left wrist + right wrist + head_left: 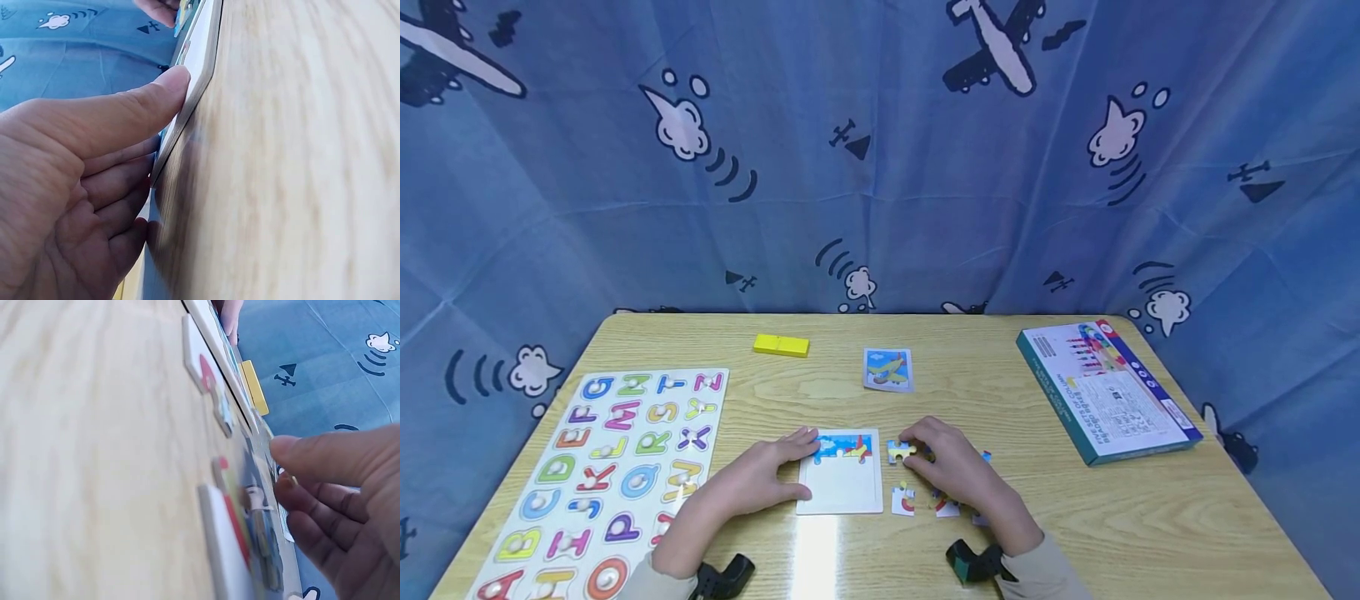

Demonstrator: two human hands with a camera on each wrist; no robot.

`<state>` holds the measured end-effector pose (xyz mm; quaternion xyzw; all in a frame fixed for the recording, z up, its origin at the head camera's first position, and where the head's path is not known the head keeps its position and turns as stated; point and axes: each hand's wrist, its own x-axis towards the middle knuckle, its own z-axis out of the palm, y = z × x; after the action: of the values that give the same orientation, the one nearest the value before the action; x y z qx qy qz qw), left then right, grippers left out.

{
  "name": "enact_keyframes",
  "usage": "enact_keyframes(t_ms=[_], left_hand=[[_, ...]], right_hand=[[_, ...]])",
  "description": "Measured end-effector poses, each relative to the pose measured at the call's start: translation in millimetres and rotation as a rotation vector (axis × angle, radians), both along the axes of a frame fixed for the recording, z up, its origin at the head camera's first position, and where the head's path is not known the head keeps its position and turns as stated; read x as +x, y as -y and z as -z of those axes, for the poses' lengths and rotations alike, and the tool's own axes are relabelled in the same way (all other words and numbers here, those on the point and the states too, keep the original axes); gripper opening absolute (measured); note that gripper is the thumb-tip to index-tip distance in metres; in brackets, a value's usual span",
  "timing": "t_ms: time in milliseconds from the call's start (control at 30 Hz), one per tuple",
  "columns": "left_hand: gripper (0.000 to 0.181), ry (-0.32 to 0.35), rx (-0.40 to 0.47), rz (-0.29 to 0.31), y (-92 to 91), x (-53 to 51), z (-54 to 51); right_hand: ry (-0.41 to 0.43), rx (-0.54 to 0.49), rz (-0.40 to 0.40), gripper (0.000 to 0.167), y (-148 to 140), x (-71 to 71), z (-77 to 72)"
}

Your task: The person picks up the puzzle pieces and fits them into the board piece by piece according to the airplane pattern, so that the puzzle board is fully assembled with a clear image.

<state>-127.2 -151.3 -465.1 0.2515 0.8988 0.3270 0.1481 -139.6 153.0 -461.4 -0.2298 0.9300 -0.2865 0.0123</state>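
Observation:
A white jigsaw tray [840, 492] lies on the table, with joined blue, yellow and red pieces [835, 448] along its far edge. My left hand [752, 479] rests at the tray's left side, its thumb [169, 87] touching the near corner and its fingers the far part. Just right of the tray, my right hand [951, 460] pinches a blue and yellow jigsaw piece [896, 452] between thumb and fingertips. Nearer to me lies a loose piece with a red curve [902, 502]. Other loose pieces [947, 508] are partly hidden under the right hand.
A small airplane picture card [887, 370] lies beyond the tray, a yellow block [781, 345] to its left. An alphabet board [568, 450] covers the table's left side. At the right lies a flat box [1108, 396]. A blue patterned curtain [880, 167] hangs behind the table.

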Motion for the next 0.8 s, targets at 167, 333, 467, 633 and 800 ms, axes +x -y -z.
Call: enact_keyframes(t_ms=[167, 333, 467, 633, 800], left_hand=[[0.069, 0.002, 0.006, -0.007, -0.1, 0.1, 0.2], [0.069, 0.008, 0.006, -0.008, 0.6, -0.6, 0.9], [0.069, 0.008, 0.011, -0.01, 1.2, -1.1, 0.7], [0.069, -0.008, 0.004, -0.008, 1.5, -1.1, 0.8], [0.069, -0.018, 0.008, -0.003, 1.7, -0.6, 0.8]], right_hand=[[-0.006, -0.029, -0.047, 0.024, 5.8, 1.8, -3.3], [0.003, -0.049, -0.1, 0.023, 19.0, 3.1, -3.7], [0.017, -0.066, -0.162, 0.023, 34.4, 4.1, -4.5], [0.005, -0.035, -0.215, 0.024, 54.3, 5.0, -3.5], [0.0, -0.028, -0.245, 0.024, 69.7, 6.2, 1.3]])
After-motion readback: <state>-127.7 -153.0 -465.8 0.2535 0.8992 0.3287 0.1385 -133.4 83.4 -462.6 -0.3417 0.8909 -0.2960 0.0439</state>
